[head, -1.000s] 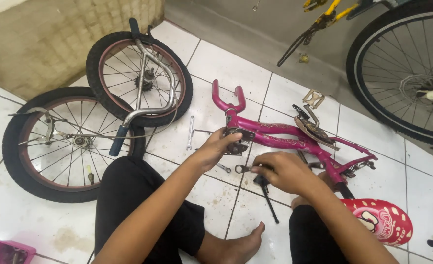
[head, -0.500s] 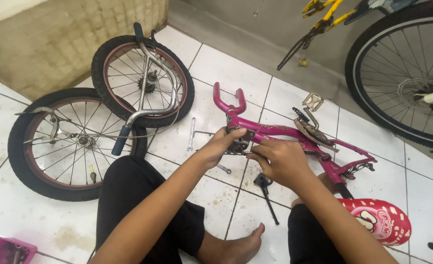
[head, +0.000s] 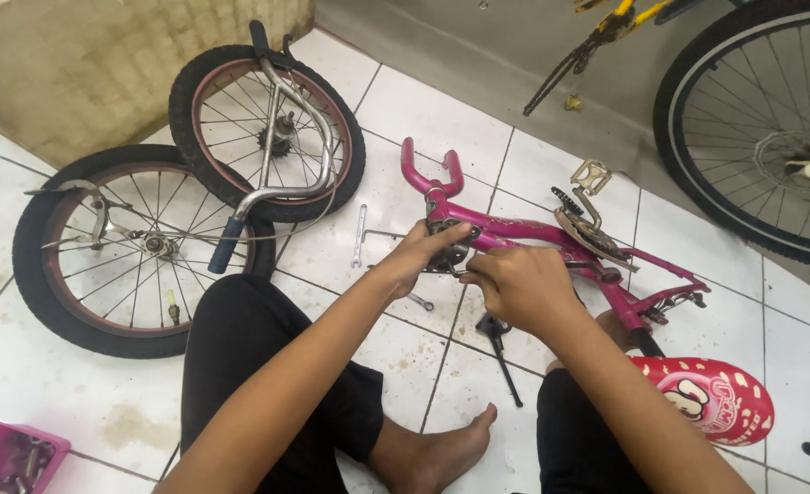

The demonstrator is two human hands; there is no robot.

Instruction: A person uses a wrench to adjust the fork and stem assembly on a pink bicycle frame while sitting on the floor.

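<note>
A pink bicycle frame (head: 524, 233) lies on its side on the white tiled floor in front of my crossed legs. My left hand (head: 419, 258) is closed around its head tube, just below the pink fork stubs (head: 428, 174). Right beside it, my right hand (head: 519, 288) pinches a dark fitting (head: 446, 261) at the same spot; its fingers hide what they grip. Just below my right hand a black stand-like part (head: 501, 352) lies on the floor. A small spanner (head: 421, 301) lies under my left wrist.
Two small wheels (head: 130, 247) (head: 268, 128) lie at the left, with a chrome handlebar (head: 286, 178) on top. A flat wrench (head: 359, 236) lies left of the frame. At the right are the crank and pedal (head: 588, 215) and a pink saddle (head: 712, 398). A pink tray (head: 2, 457) of bolts and a large wheel (head: 753, 128) are nearby.
My right hand has lifted from the floor beside the black part and moved up to the frame's head tube, meeting my left hand there. The left hand stayed on the frame.
</note>
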